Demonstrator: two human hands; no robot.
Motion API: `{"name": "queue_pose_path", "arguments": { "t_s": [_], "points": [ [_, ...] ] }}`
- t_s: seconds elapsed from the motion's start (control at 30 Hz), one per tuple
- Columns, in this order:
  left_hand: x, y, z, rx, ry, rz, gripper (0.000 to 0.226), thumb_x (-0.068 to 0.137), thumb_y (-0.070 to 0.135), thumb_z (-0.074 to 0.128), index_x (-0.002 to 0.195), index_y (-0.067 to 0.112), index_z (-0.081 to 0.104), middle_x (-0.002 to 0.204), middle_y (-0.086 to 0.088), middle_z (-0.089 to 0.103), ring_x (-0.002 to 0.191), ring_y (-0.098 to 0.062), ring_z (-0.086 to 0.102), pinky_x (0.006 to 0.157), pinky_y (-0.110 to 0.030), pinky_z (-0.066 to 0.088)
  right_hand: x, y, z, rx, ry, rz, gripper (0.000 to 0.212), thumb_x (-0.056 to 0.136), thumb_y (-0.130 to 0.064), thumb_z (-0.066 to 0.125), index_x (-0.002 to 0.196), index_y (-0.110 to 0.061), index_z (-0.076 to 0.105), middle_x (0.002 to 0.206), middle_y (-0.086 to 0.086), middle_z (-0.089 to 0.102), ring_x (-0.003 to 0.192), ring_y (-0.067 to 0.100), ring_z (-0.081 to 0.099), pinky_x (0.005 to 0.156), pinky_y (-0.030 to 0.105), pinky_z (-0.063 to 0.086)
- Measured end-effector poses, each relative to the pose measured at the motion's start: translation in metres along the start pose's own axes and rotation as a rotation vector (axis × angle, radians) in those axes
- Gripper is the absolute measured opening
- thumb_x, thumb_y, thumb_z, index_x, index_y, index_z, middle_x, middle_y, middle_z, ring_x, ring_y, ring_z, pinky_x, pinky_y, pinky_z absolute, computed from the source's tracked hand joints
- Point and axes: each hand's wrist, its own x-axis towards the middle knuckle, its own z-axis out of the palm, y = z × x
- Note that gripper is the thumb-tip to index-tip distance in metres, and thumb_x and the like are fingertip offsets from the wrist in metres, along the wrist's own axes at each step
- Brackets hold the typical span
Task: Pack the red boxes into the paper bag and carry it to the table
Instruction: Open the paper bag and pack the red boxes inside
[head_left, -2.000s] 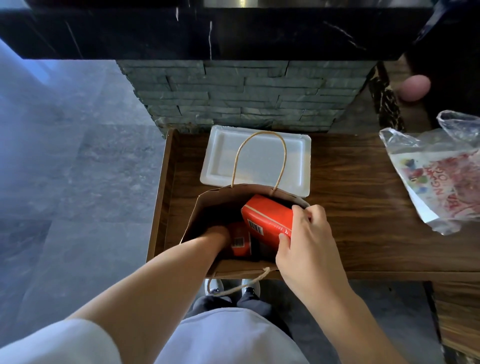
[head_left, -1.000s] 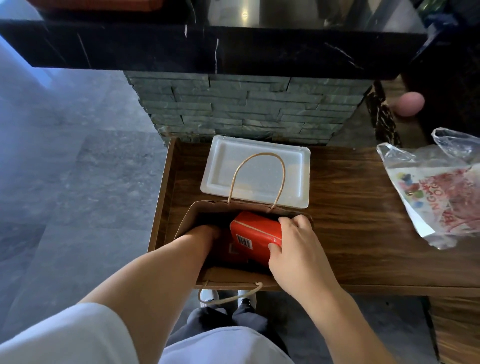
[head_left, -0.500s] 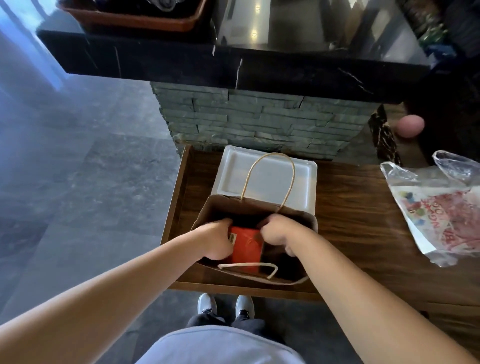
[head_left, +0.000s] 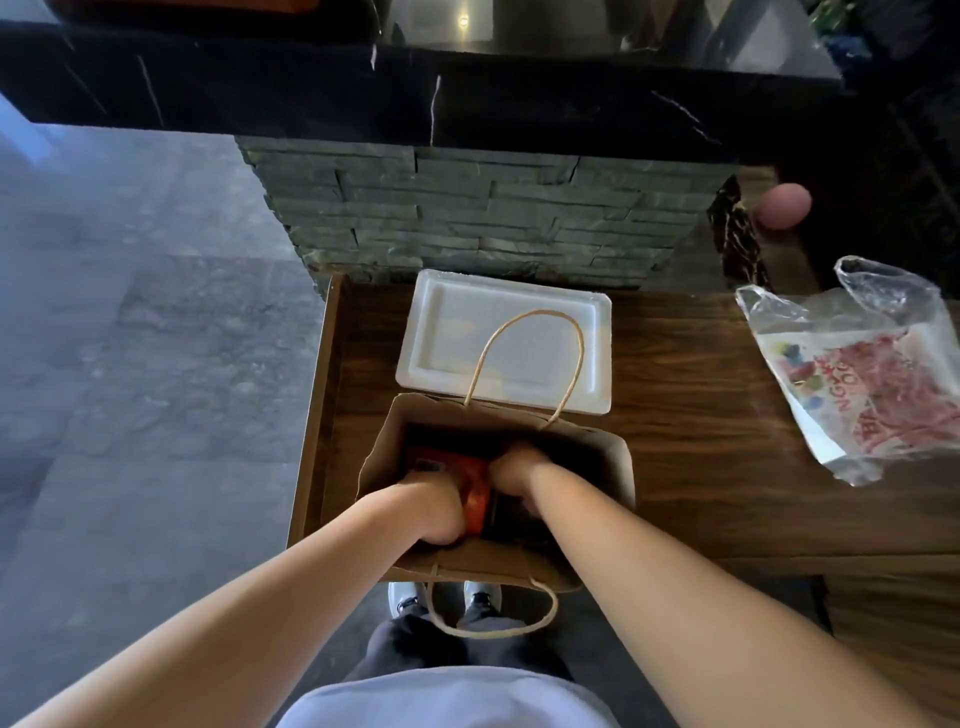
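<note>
An open brown paper bag (head_left: 613, 467) with twine handles stands at the near edge of a dark wooden shelf (head_left: 701, 415). Red boxes (head_left: 475, 486) lie deep inside it, only partly visible between my wrists. My left hand (head_left: 434, 506) is down in the bag on the left side of the red boxes, fingers curled against them. My right hand (head_left: 514, 470) is in the bag on their right side, its fingers hidden below. Whether either hand truly grips a box is unclear.
A white foam tray (head_left: 441, 332) lies behind the bag. A clear plastic bag with printed packets (head_left: 872, 374) sits at the right. A stone-clad pillar under a black marble counter (head_left: 467, 104) rises behind. A pink egg-shaped object (head_left: 783, 206) rests far right. Grey floor lies left.
The red box that my right hand held at the bag's mouth has gone down inside. Both hands have sunk deeper into the bag. The near handle now hangs over the shelf edge.
</note>
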Motion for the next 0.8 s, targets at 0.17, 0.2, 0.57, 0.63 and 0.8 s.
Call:
{"name": "queue_pose_path", "arguments": {
  "t_s": [0.17,0.2,0.57,0.63,0.8],
  "points": [
    [0.002,0.005,-0.001,0.056,-0.031,0.018,0.054,0.094,0.021,0.049,0.147,0.020,0.035,0.141,-0.009,0.050,0.123,-0.029,0.051,0.101,-0.035,0.042,0.001,0.005,-0.002,0.050,-0.075,0.077,0.035,0.100,-0.022,0.047,0.131,-0.006,0.049,0.130,0.019,0.055,0.117,0.031,0.056,0.097,0.038,0.049],
    [0.004,0.005,-0.003,0.041,-0.041,0.021,0.055,0.094,0.020,0.050,0.147,0.019,0.035,0.140,-0.009,0.050,0.122,-0.029,0.052,0.102,-0.036,0.043,0.002,0.006,-0.002,0.023,-0.071,0.069,0.034,0.101,-0.021,0.045,0.131,-0.007,0.049,0.131,0.019,0.054,0.117,0.030,0.056,0.098,0.036,0.048],
    [0.003,0.000,-0.009,-0.035,0.005,0.018,0.046,0.092,0.015,0.052,0.137,0.018,0.048,0.130,-0.008,0.058,0.112,-0.026,0.059,0.096,-0.034,0.050,-0.038,-0.003,-0.044,-0.523,0.004,-0.140,0.034,0.096,-0.017,0.045,0.123,-0.002,0.057,0.125,0.021,0.060,0.110,0.034,0.058,0.087,0.034,0.047],
    [0.001,0.000,-0.012,-0.014,0.044,0.019,0.034,0.092,0.013,0.050,0.126,0.014,0.057,0.118,-0.009,0.063,0.099,-0.024,0.063,0.084,-0.031,0.053,-0.060,0.003,-0.072,-0.541,-0.013,-0.151,0.032,0.092,-0.012,0.044,0.118,-0.004,0.061,0.117,0.017,0.063,0.101,0.032,0.060,0.083,0.035,0.050],
    [0.004,0.004,-0.017,0.095,0.047,0.086,0.029,0.098,0.015,0.043,0.119,0.010,0.062,0.109,-0.009,0.066,0.085,-0.021,0.057,0.076,-0.029,0.049,-0.101,0.009,-0.109,-0.562,-0.154,-0.182,0.038,0.091,-0.006,0.046,0.122,-0.016,0.065,0.111,0.004,0.065,0.097,0.021,0.062,0.088,0.039,0.055]
  ]
}}
